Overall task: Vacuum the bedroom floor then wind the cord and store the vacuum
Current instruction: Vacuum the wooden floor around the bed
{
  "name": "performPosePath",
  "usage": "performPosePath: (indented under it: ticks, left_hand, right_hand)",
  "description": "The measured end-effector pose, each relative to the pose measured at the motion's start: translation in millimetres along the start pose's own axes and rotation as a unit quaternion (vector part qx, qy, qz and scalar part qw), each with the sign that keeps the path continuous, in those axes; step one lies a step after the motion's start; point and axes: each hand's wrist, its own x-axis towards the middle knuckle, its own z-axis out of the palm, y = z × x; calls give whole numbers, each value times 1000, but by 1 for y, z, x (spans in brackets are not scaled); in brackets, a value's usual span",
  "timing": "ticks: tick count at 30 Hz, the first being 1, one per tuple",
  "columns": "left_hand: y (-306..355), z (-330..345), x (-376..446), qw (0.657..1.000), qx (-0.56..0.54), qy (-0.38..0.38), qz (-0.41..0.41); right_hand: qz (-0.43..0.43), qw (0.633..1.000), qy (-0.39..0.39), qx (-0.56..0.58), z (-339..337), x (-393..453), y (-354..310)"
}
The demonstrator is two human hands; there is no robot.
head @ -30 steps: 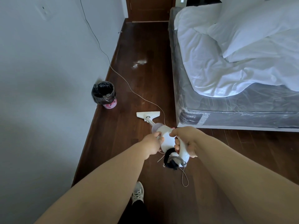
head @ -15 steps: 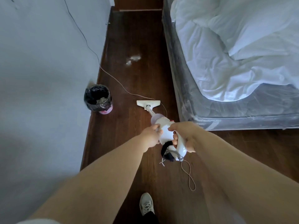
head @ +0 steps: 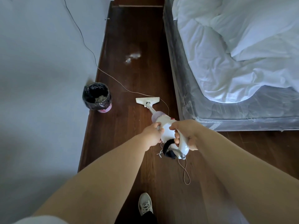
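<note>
A white stick vacuum (head: pixel 166 126) slants down to the dark wood floor (head: pixel 142 38), its flat floor head (head: pixel 147 100) resting between the wall and the bed. My right hand (head: pixel 184 135) grips the rear handle. My left hand (head: pixel 152 135) grips the left side of the body. A thin cord (head: pixel 90 50) runs from the vacuum across the floor and up the wall. A short loop of cord (head: pixel 186 173) hangs below the handle. A patch of white fluff (head: pixel 133 57) lies on the floor ahead of the head.
A small bin with a black liner (head: pixel 97 100) stands against the left wall (head: pixel 40 70). The bed (head: pixel 234 102) with a white duvet fills the right side. My shoe (head: pixel 145 204) is at the bottom. A door sill (head: pixel 139 4) closes the far end.
I have stepped forward along the aisle. The vacuum head has slid a little further ahead. Both hands keep the same hold.
</note>
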Motion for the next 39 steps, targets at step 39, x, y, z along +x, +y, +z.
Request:
performPosePath:
  ticks: [39]
  left_hand:
    - [-44, 215, -171, 998, 21, -17, -47]
  right_hand:
    - [-31, 977, -70, -200, -150, -103, 184]
